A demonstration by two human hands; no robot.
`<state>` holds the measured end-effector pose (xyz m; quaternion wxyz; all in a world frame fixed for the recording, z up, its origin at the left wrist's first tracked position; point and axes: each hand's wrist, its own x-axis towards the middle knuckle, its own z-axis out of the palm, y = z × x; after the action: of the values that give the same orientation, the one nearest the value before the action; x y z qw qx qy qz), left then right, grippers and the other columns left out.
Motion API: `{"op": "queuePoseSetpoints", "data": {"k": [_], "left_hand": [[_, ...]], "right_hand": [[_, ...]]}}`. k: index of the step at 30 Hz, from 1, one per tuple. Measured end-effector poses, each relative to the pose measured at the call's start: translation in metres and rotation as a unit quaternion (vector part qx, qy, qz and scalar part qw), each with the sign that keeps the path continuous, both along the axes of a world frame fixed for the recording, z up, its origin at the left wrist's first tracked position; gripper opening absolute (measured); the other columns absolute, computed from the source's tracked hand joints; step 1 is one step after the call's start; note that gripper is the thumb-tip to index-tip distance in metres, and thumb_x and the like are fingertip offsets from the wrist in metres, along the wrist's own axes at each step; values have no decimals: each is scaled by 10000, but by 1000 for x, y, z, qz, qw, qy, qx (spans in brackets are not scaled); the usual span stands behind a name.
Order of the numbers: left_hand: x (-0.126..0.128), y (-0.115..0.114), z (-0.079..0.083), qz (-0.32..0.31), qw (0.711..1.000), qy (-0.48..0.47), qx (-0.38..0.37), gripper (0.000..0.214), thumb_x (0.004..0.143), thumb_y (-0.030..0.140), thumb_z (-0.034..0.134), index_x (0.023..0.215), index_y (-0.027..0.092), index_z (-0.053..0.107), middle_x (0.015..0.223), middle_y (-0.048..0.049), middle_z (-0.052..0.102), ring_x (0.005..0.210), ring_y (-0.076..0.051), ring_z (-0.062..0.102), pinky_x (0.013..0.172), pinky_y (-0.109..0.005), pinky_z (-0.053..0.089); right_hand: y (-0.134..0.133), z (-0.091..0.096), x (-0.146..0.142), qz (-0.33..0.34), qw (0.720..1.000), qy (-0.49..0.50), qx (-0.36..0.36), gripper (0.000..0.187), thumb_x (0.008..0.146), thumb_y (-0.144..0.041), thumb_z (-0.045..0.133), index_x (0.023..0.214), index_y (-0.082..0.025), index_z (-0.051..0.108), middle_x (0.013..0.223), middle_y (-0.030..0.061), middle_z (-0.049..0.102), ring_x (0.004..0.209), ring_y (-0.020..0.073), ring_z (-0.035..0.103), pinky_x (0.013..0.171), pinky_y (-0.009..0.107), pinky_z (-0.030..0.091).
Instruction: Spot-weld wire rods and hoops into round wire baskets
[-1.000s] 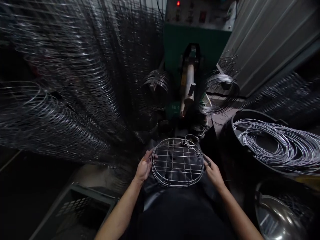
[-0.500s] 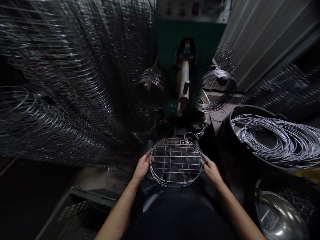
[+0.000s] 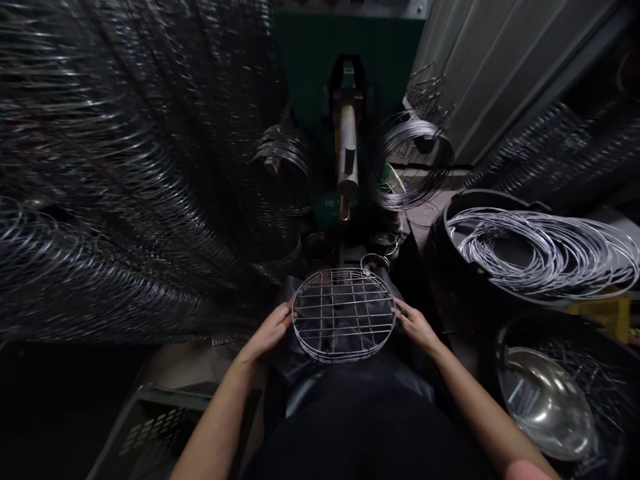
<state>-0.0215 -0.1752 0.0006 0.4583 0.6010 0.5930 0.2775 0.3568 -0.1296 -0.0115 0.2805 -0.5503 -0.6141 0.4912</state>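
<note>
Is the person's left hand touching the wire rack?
Touching: the head view shows the left hand with its fingers pressed against the rim of the wire rack.

- An oval rack of bright steel wire (image 3: 343, 317), formed as a square grid within a double wire rim
- Held roughly flat, its rim grasped on opposite sides by the left hand (image 3: 267, 332) and the right hand (image 3: 416, 328)

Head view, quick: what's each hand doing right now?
Left hand: closed, holding the wire grid rack by its rim.
Right hand: closed, holding the wire grid rack at the opposite rim.
</note>
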Motion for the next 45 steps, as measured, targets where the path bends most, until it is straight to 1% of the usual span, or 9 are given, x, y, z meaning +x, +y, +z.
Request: {"op": "queuePoseSetpoints", "data": {"k": [4, 8, 16, 22, 28, 33, 38, 41, 45], "left_hand": [[-23, 0, 10, -138, 989, 30, -32, 678, 813, 548, 493, 1380, 196, 375, 1508, -79, 251, 1383, -264, 224, 1144, -418, 171], [-15, -6, -1, -139, 986, 96, -16, 1002, 652, 577, 677, 1448, 209, 190, 1538, -110, 126, 1402, -309, 121, 1143, -467, 146], [16, -24, -15, -49, 978, 196, -58, 1082, 622, 496, 722, 1455, 247, 79, 1526, -171, 122, 1398, -366, 67, 1072, -638, 105], [6, -19, -6, -32, 993, 94, -64, 1079, 564, 503, 762, 1442, 228, 198, 1524, -142, 167, 1398, -334, 126, 1125, -535, 109], [-28, 44, 52, 6, 997, -37, -67, 1030, 609, 478, 754, 1443, 209, 212, 1455, -116, 357, 1353, -270, 300, 1141, -410, 188], [18, 145, 92, -194, 972, -13, -130, 953, 550, 398, 803, 1377, 214, 365, 1428, -120, 402, 1333, -259, 340, 1121, -399, 221], [99, 219, 66, -330, 915, 90, -215, 877, 431, 359, 837, 1229, 166, 527, 1358, -139, 487, 1277, -298, 414, 1064, -394, 314], [127, 228, 41, -391, 870, 66, -292, 699, 412, 391, 825, 1043, 166, 625, 1140, -92, 649, 1126, -305, 550, 935, -398, 449], [135, 217, 28, -419, 823, -14, -384, 557, 466, 431, 790, 938, 174, 644, 889, -38, 701, 804, -238, 657, 712, -344, 530]], "right_hand": [[5, 17, 14, 120, 992, -16, -27, 664, 722, -425, 654, 1326, -200, 496, 1351, 53, 505, 1264, 280, 436, 1101, 442, 279], [0, 29, 14, 177, 983, -46, -35, 960, 616, -364, 769, 1437, -199, 299, 1381, 93, 471, 1259, 291, 441, 1080, 448, 310], [-22, 19, -2, 114, 988, -86, -59, 1072, 613, -363, 776, 1473, -231, 151, 1284, 115, 558, 1184, 295, 519, 1004, 454, 379], [-14, 24, 10, 34, 994, 42, -91, 816, 566, -321, 798, 1313, -252, 477, 1156, 58, 616, 1031, 248, 586, 888, 378, 463], [29, 4, 10, -230, 928, 291, -32, 383, 737, -371, 586, 1092, -232, 557, 768, -20, 577, 637, 122, 537, 641, 281, 471], [48, -33, -11, -216, 963, 149, 54, 313, 718, -411, 581, 964, -219, 547, 887, 36, 625, 890, 200, 576, 874, 370, 434], [54, -48, -10, -315, 913, 258, -8, 310, 700, -435, 579, 924, -231, 516, 747, -2, 581, 635, 161, 569, 603, 316, 489], [56, -43, 1, -346, 864, 357, -78, 306, 632, -378, 627, 881, -229, 529, 693, -22, 531, 574, 140, 547, 505, 284, 471], [56, -31, 10, -311, 866, 375, -112, 255, 613, -381, 622, 795, -222, 540, 627, -17, 500, 549, 151, 533, 496, 315, 485]]}}
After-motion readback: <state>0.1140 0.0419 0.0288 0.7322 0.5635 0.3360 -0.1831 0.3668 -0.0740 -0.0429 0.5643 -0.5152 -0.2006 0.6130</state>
